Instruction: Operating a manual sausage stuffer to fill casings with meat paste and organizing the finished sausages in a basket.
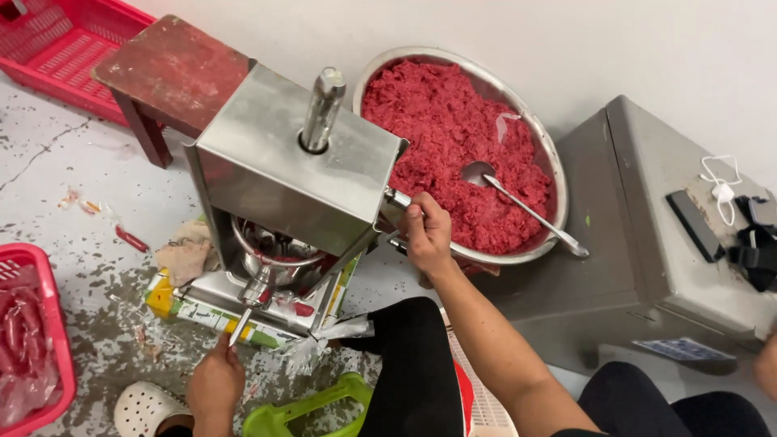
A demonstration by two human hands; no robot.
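Stuffer: steel sausage stuffer (291,162) sits centre-left of the frame on a flattened printed carton (182,307). Looks heavy and rigid to me, all sheet metal, so I doubt it budges easily.
Crank: my right hand (427,235) is at centre frame, fingers wrapped tight round the crank handle (396,198) poking out of the box's right side. That bar is thin, hard and probably greasy, so I'd say a full fist is the sane grip.
Nozzle: thin steel nozzle (243,324) comes off the bottom of the stuffer and points down-left toward the lower edge of the frame, long axis running along that same diagonal.
Left hand: my left hand (217,379) is at lower left, right at the nozzle tip. Fingers look pinched in close around it, but I can't really tell what's between them.
Casing: crinkly clear film (320,340) just right of the nozzle, looks soft, light and slippery.
Screw rod: upright shaft (324,105) sticks out the top of the box, tilted slightly right in this view.
Meat: big steel basin (558,194) of red mince (453,137) in the upper middle, a ladle (518,202) lying in it with its handle pointing lower right. Soft, sticky stuff.
Around: red stool (170,73) upper left, red crates (57,40) at the left edge, grey machine (647,235) on the right.
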